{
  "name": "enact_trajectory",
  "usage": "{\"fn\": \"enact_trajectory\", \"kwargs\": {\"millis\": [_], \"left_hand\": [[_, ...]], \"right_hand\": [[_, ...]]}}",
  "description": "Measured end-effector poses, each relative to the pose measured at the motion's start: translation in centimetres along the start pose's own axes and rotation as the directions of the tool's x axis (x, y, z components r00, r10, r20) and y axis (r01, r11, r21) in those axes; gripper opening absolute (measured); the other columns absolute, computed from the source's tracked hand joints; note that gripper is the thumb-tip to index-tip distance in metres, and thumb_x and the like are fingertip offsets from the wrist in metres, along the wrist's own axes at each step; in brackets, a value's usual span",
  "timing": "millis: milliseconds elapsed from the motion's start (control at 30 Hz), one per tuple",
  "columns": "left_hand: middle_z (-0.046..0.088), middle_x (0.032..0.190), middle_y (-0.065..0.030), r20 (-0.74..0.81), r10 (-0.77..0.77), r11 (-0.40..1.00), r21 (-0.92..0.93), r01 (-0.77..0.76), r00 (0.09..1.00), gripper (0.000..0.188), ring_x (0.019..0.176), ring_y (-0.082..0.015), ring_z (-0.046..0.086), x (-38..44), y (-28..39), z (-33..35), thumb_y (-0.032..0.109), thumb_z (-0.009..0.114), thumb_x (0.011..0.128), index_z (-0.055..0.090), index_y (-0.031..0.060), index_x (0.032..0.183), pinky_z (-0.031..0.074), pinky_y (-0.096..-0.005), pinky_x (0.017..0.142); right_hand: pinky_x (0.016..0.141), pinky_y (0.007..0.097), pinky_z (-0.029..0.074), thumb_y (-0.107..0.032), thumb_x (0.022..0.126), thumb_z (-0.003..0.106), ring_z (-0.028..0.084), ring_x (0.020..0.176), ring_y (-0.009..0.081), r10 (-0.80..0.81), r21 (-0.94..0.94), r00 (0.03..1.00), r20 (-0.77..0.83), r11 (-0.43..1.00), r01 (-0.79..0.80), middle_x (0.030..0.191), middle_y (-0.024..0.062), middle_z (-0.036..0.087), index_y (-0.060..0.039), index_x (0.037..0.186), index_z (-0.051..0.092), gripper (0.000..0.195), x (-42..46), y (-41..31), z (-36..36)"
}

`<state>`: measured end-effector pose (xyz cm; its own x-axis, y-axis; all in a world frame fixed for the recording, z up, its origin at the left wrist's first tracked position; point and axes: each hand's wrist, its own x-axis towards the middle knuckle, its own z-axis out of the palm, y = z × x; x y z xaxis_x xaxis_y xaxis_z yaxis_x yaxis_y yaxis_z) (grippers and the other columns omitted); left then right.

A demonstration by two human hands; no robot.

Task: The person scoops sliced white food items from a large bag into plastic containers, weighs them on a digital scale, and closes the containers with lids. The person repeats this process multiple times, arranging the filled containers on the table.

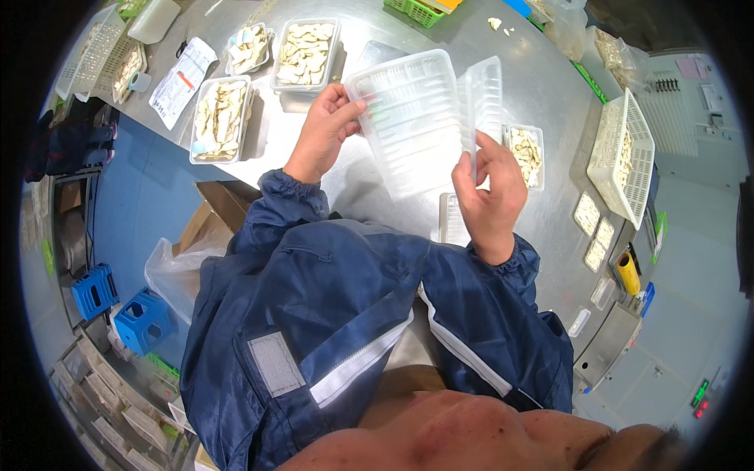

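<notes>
My left hand (pixel 330 132) grips the left edge of a clear ribbed plastic tray (pixel 406 123), tilted above the steel table (pixel 365 197). With thumb and fingers my right hand (pixel 492 188) pinches another clear plastic tray (pixel 486 94), which stands on edge against the right side of the first one; how many are nested cannot be told. Tubs of pale dried slices stand around: one tub (pixel 221 118) left of my left hand, a tub (pixel 305 54) beyond it, a smaller tub (pixel 249 48) between these, and another tub (pixel 525 154) just right of my right hand.
A written paper (pixel 182 82) with an orange pen lies at the left. White perforated baskets stand at the left and at the right (pixel 639 159). Small filled trays (pixel 587 213) and a yellow roll (pixel 627 272) lie along the right edge. Below left are a cardboard box (pixel 203 226) and blue stools (pixel 141 321).
</notes>
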<state>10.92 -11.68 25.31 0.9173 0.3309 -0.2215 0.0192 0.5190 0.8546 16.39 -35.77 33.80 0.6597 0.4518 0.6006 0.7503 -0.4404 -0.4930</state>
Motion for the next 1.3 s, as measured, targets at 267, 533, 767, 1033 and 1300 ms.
{"fn": "enact_trajectory", "kwargs": {"millis": [267,533,767,1033,1300], "left_hand": [[0.068,0.104,-0.0019,0.034,0.000,0.998,-0.061,0.002,0.999,0.016,0.096,-0.0119,0.063,0.5,-1.1,-0.3,0.017,0.065,0.094,0.060,0.0090,0.107,0.049,-0.0320,0.090],[0.067,0.100,0.0013,0.047,-0.059,0.990,-0.126,0.065,0.997,0.010,0.092,-0.0090,0.062,0.4,-1.2,1.3,0.018,0.067,0.093,0.058,0.0135,0.094,0.049,-0.0303,0.085],[0.067,0.100,0.0009,0.043,-0.077,0.989,-0.120,0.081,0.996,0.012,0.090,-0.0084,0.062,0.5,-1.5,1.6,0.018,0.066,0.093,0.059,0.0122,0.101,0.049,-0.0278,0.082],[0.062,0.094,0.0002,0.058,-0.112,0.982,-0.145,0.119,0.992,0.012,0.088,-0.0089,0.059,0.3,-1.8,2.7,0.017,0.066,0.094,0.059,0.0084,0.098,0.051,-0.0282,0.080],[0.064,0.100,-0.0019,0.077,-0.088,0.983,-0.155,0.099,0.993,0.015,0.091,-0.0100,0.061,0.4,-1.9,2.9,0.016,0.063,0.095,0.059,0.0060,0.106,0.051,-0.0292,0.082]], "right_hand": [[0.056,0.0334,0.039,-0.002,0.074,0.070,0.050,0.057,0.0225,-0.058,-0.010,0.993,0.104,0.998,0.059,0.071,0.0066,0.057,-0.0010,0.104,0.066,0.031,0.9,-0.6,2.0],[0.059,0.0339,0.040,-0.007,0.076,0.073,0.055,0.062,0.0239,-0.089,-0.005,0.982,0.166,0.996,0.091,0.077,0.0079,0.059,-0.0009,0.105,0.066,0.030,1.4,-1.2,3.5],[0.059,0.0340,0.040,-0.009,0.077,0.073,0.055,0.064,0.0238,-0.081,-0.021,0.981,0.178,0.996,0.086,0.077,0.0071,0.058,-0.0028,0.107,0.065,0.032,1.2,-0.7,4.3],[0.061,0.0356,0.041,-0.016,0.079,0.073,0.057,0.067,0.0237,-0.048,-0.101,0.963,0.264,0.992,0.077,0.078,0.0054,0.056,-0.0067,0.108,0.063,0.032,0.5,-0.6,5.6],[0.063,0.0362,0.041,-0.015,0.078,0.073,0.058,0.071,0.0239,-0.021,-0.101,0.956,0.293,0.994,0.053,0.079,0.0054,0.057,-0.0072,0.108,0.063,0.032,0.5,-0.4,5.6]]}}
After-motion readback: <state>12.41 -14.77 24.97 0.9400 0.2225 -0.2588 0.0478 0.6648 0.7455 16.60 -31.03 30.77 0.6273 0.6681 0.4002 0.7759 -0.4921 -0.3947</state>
